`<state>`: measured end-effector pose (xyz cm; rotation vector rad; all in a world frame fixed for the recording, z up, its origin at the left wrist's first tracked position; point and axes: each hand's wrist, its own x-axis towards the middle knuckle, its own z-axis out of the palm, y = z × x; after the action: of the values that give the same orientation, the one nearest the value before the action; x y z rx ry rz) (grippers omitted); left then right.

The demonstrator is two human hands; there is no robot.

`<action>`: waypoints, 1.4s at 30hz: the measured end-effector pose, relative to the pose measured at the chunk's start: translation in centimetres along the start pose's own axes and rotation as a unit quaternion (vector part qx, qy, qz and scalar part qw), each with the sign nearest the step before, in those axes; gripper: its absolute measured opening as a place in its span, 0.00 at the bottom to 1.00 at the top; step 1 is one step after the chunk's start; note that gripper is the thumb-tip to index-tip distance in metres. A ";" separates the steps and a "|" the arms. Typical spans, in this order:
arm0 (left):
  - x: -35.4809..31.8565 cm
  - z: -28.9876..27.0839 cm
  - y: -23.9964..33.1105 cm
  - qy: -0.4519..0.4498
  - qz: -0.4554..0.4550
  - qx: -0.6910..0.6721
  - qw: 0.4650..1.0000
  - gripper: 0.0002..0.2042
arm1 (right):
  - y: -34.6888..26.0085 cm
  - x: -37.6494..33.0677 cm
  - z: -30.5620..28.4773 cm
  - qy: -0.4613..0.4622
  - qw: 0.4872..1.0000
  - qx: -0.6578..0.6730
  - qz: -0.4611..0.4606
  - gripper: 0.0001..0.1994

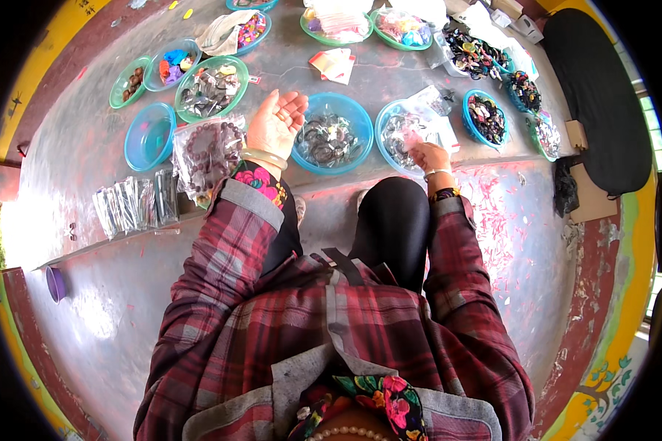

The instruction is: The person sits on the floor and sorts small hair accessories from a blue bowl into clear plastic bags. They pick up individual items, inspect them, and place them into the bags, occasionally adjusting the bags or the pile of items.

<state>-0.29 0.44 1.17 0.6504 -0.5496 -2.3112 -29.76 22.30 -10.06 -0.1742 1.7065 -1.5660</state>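
Note:
My left hand [278, 123] is raised palm up beside a blue basket [332, 170], its fingers spread and nothing in it. Small dark pieces in clear wrapping [329, 140] fill that basket. Over the near right side of a second blue basket [379, 132], my right hand [432, 156] has its fingers drawn together. Something pale pink [412, 137] shows by those fingertips, but I cannot tell whether they hold it. Small wrapped pieces and clear plastic lie in this basket. Left of my left wrist is a clear bag of dark red beads [207, 147].
An unfilled blue basket [148, 138] stands at left, near packaged slim items [136, 206]. Green and blue baskets of small goods line the far side. At right are a basket of dark pieces [485, 119], a black bag [565, 187] and cardboard [594, 195]. A step edge runs before my knees.

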 end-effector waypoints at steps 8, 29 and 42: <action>-0.3 0.0 0.2 0.019 0.008 -0.004 1.000 0.14 | -0.8 3.2 -0.7 0.034 0.955 -0.288 0.062 0.09; 0.3 0.1 -0.1 0.107 0.041 -0.005 0.993 0.14 | 4.0 3.5 20.6 -0.220 0.593 -0.764 -0.128 0.14; 0.2 -0.1 0.0 0.130 0.049 0.015 0.990 0.14 | -1.7 3.8 21.6 -0.303 0.697 -0.641 -0.103 0.11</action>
<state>-0.34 0.30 1.01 0.9022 -0.4828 -2.0894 -19.58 2.80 -8.46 -1.4352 1.8917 -0.0492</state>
